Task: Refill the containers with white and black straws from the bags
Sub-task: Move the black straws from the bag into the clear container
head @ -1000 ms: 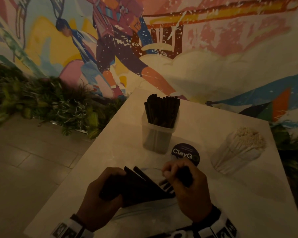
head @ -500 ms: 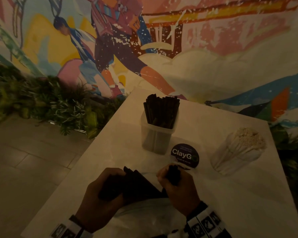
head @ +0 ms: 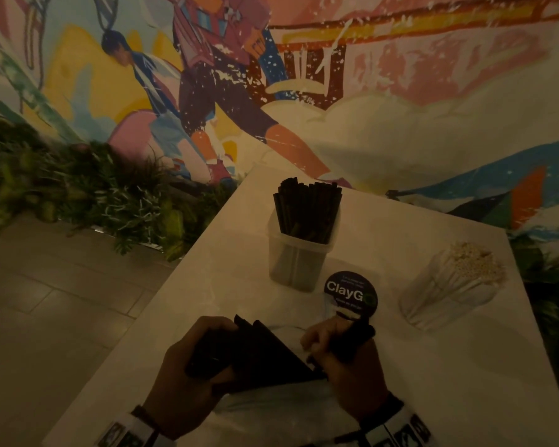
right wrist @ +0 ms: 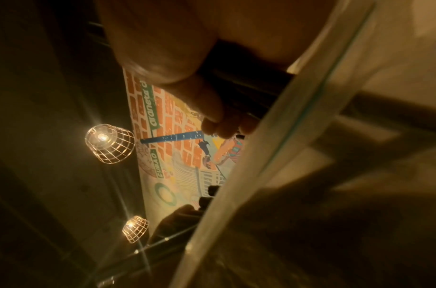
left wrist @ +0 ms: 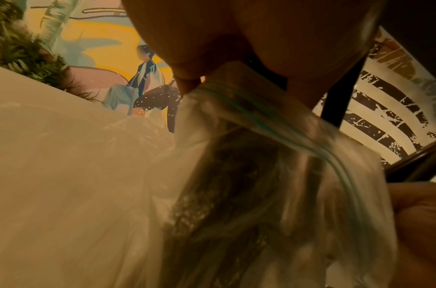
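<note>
Right hand (head: pixel 342 353) higher with black straws (head: pixel 355 338); wrist-only teal bag seal (left wrist: pixel 285 134).

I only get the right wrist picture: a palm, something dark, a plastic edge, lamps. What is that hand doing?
Observer: In the head view, the right hand grips a small bunch of black straws.
Visitor: And the other hand?
Observer: The left hand grips a fan of black straws poking out of a clear bag.
Visitor: Where might they go?
Observer: Probably into the clear tub farther along the table, which is packed with black straws.
</note>
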`<move>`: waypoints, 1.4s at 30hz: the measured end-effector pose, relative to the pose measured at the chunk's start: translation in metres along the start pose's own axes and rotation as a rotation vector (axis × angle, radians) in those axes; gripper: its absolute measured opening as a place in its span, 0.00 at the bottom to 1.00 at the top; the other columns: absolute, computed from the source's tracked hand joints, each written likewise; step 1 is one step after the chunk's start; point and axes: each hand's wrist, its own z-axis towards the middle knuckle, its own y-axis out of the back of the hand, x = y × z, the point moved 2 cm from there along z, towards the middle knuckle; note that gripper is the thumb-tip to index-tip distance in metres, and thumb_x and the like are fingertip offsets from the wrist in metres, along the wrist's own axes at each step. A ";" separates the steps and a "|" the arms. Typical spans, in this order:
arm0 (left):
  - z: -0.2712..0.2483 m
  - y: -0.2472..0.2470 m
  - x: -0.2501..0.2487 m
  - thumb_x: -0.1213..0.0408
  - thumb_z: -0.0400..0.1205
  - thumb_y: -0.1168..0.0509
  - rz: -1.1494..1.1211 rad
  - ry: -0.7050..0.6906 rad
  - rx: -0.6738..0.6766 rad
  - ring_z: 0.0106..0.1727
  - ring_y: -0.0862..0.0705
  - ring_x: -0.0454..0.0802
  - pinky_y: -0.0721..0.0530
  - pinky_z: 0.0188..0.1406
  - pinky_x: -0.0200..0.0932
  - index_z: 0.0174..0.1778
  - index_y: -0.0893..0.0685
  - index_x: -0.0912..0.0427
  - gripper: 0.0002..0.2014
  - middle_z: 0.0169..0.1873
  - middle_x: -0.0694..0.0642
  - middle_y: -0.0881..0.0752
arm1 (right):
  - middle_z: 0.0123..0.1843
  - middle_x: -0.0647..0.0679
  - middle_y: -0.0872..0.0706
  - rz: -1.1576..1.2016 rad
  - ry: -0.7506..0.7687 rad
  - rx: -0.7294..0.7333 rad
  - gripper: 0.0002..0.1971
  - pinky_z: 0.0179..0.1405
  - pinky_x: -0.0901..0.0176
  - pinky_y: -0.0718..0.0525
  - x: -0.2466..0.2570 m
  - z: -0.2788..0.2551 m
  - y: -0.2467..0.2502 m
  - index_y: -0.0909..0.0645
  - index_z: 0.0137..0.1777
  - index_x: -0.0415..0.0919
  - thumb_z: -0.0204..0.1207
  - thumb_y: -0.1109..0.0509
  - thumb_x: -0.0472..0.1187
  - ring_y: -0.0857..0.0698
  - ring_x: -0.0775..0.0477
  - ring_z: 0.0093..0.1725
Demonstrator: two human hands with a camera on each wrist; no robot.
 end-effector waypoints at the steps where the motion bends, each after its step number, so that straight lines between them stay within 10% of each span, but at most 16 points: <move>1: 0.000 -0.001 -0.001 0.53 0.62 0.22 -0.030 -0.005 0.007 0.47 0.11 0.49 0.13 0.45 0.39 0.48 0.16 0.42 0.19 0.45 0.50 0.11 | 0.34 0.46 0.13 0.029 0.027 -0.014 0.24 0.39 0.50 0.14 0.008 -0.001 0.002 0.22 0.26 0.61 0.64 0.34 0.26 0.14 0.43 0.37; 6: 0.000 -0.003 0.003 0.45 0.57 0.17 -0.245 0.087 -0.017 0.49 0.12 0.64 0.14 0.51 0.61 0.48 0.14 0.50 0.26 0.47 0.63 0.12 | 0.28 0.46 0.17 0.110 0.138 -0.094 0.21 0.31 0.45 0.18 0.032 -0.002 0.008 0.28 0.26 0.53 0.59 0.37 0.22 0.19 0.38 0.31; 14: -0.001 -0.003 0.003 0.46 0.60 0.18 -0.199 0.100 -0.021 0.49 0.11 0.62 0.13 0.50 0.60 0.50 0.15 0.49 0.25 0.48 0.64 0.12 | 0.27 0.46 0.19 0.190 0.206 -0.237 0.16 0.26 0.62 0.19 0.049 0.001 0.015 0.30 0.28 0.45 0.57 0.39 0.20 0.20 0.44 0.26; 20: -0.001 -0.001 0.002 0.70 0.62 0.17 0.015 0.043 0.005 0.47 0.11 0.47 0.12 0.47 0.38 0.48 0.17 0.41 0.25 0.47 0.48 0.11 | 0.28 0.45 0.18 0.059 0.159 -0.223 0.14 0.33 0.59 0.16 0.045 0.010 0.017 0.29 0.28 0.44 0.59 0.38 0.22 0.18 0.47 0.31; 23: 0.000 -0.004 0.001 0.79 0.63 0.20 0.030 0.041 0.004 0.49 0.11 0.48 0.11 0.51 0.44 0.48 0.17 0.41 0.29 0.47 0.48 0.11 | 0.31 0.45 0.16 -0.003 0.100 -0.244 0.13 0.36 0.62 0.16 0.044 0.013 0.019 0.28 0.29 0.43 0.61 0.36 0.23 0.17 0.47 0.32; 28: 0.000 -0.002 -0.004 0.57 0.60 0.21 0.041 -0.007 -0.022 0.47 0.12 0.44 0.14 0.45 0.34 0.49 0.17 0.41 0.22 0.47 0.43 0.13 | 0.30 0.45 0.15 0.051 0.144 -0.270 0.20 0.37 0.54 0.15 0.044 0.018 0.023 0.25 0.29 0.50 0.64 0.34 0.21 0.17 0.42 0.33; 32: 0.000 -0.004 -0.003 0.69 0.59 0.21 0.082 -0.017 -0.016 0.46 0.12 0.42 0.15 0.43 0.30 0.47 0.17 0.39 0.26 0.46 0.42 0.13 | 0.36 0.48 0.13 -0.013 0.159 -0.131 0.02 0.45 0.47 0.13 0.042 0.019 0.017 0.21 0.34 0.52 0.67 0.32 0.43 0.13 0.43 0.39; 37: -0.001 -0.003 0.000 0.61 0.63 0.21 0.016 -0.007 0.005 0.49 0.11 0.52 0.11 0.49 0.48 0.53 0.17 0.45 0.23 0.48 0.51 0.12 | 0.38 0.46 0.11 0.135 0.165 -0.014 0.06 0.40 0.51 0.13 0.048 0.023 0.012 0.18 0.40 0.41 0.73 0.34 0.31 0.13 0.40 0.39; 42: 0.000 -0.004 -0.004 0.56 0.65 0.23 0.054 -0.031 -0.009 0.47 0.11 0.49 0.12 0.45 0.45 0.53 0.18 0.43 0.20 0.47 0.47 0.12 | 0.40 0.46 0.10 0.162 0.202 0.048 0.08 0.46 0.43 0.13 0.052 0.026 0.010 0.14 0.41 0.45 0.74 0.32 0.33 0.12 0.37 0.45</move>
